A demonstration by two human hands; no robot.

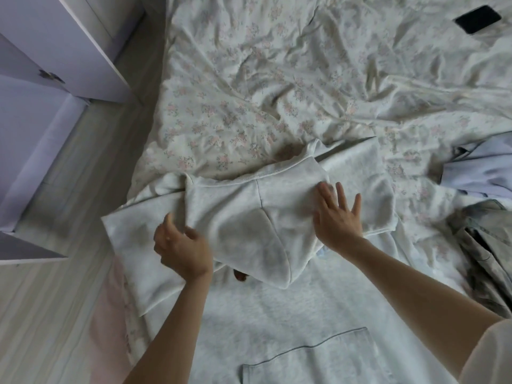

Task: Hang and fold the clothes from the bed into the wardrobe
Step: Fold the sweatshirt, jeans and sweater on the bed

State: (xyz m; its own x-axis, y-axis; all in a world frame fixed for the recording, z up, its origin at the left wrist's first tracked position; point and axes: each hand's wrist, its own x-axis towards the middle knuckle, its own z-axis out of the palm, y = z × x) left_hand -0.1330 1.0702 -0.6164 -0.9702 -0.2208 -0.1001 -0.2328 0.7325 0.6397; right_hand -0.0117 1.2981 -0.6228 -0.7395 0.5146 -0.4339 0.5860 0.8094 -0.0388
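Hoodie (277, 314): on the bed (249, 79), right in front of you.
Phone (478, 19): far right corner.
Wardrobe (55, 51): left of bed.
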